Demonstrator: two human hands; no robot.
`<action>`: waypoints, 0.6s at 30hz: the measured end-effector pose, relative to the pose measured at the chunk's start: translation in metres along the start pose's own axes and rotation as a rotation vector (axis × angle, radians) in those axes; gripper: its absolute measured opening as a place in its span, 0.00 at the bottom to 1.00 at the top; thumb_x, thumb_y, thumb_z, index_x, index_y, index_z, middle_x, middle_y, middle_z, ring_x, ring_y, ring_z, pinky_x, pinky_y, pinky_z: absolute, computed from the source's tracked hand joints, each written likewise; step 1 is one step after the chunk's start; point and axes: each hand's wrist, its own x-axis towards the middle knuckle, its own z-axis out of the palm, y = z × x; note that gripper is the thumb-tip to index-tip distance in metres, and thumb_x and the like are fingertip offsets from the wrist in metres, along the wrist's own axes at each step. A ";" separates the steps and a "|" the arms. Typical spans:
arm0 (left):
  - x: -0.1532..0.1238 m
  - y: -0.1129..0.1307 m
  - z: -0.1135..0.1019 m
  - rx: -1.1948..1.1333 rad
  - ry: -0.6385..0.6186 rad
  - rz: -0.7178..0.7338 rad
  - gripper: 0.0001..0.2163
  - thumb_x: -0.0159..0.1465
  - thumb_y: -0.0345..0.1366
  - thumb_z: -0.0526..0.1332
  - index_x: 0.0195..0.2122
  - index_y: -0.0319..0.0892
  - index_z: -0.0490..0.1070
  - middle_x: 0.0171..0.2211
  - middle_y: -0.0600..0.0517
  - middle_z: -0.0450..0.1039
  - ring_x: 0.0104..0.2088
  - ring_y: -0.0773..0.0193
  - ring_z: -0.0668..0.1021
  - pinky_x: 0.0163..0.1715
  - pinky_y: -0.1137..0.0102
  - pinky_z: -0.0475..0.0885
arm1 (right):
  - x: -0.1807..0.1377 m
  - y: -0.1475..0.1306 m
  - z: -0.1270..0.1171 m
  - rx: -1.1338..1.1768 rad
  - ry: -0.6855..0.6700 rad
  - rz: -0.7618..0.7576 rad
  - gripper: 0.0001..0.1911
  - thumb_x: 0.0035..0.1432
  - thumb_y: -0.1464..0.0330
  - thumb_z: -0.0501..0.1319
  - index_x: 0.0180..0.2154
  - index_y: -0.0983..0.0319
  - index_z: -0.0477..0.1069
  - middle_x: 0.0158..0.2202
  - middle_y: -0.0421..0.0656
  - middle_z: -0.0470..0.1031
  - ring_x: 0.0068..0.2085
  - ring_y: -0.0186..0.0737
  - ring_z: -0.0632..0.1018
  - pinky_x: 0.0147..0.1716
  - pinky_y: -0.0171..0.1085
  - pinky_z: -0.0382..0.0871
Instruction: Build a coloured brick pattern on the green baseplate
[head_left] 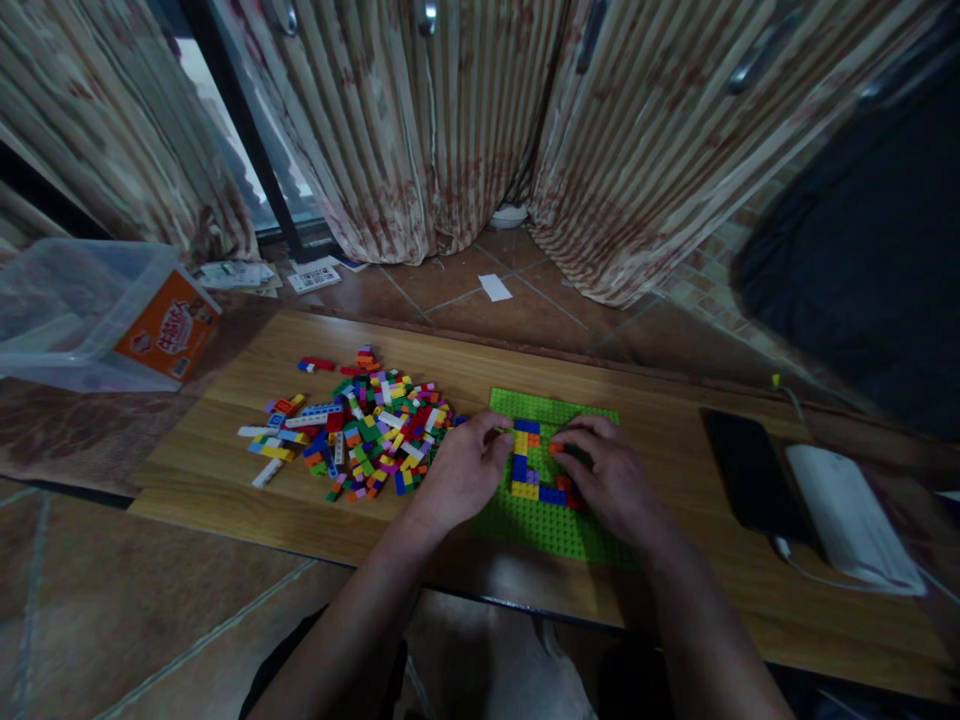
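Note:
A green baseplate [551,405] lies on a low wooden table [675,400]. Blue, yellow, orange and red bricks [525,470] are stuck on it in a small frame shape. My left hand [465,470] rests on the plate's left edge, fingers curled, thumb and forefinger pinched near the bricks. My right hand [611,470] covers the right side of the build, its fingers curled and its fingertips pressing on a small orange brick [556,448]. A pile of loose coloured bricks [375,430] lies just left of my left hand.
A clear plastic tub [67,310] with an orange label lies tipped at the far left. A black phone [742,465] and a white power bank [847,515] with a cable sit at the table's right. Curtains and tiled floor lie beyond.

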 end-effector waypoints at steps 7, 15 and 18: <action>-0.001 0.003 -0.001 -0.013 -0.002 -0.002 0.11 0.66 0.33 0.55 0.44 0.38 0.74 0.30 0.50 0.77 0.31 0.62 0.78 0.32 0.71 0.70 | 0.001 0.001 -0.001 -0.008 0.065 0.074 0.07 0.59 0.66 0.60 0.36 0.59 0.77 0.45 0.48 0.72 0.48 0.49 0.74 0.53 0.49 0.67; -0.001 0.004 -0.001 -0.003 0.002 0.012 0.11 0.65 0.32 0.55 0.43 0.37 0.75 0.30 0.51 0.76 0.31 0.63 0.77 0.32 0.71 0.69 | 0.003 -0.004 0.000 0.112 0.094 0.248 0.08 0.53 0.66 0.61 0.34 0.59 0.78 0.44 0.46 0.74 0.44 0.46 0.76 0.49 0.48 0.68; -0.001 0.004 -0.002 0.005 0.000 0.005 0.11 0.66 0.32 0.55 0.44 0.37 0.75 0.30 0.50 0.76 0.31 0.62 0.77 0.32 0.71 0.69 | 0.003 -0.003 -0.001 0.168 0.119 0.289 0.10 0.52 0.64 0.61 0.35 0.59 0.78 0.44 0.46 0.75 0.44 0.46 0.76 0.47 0.47 0.69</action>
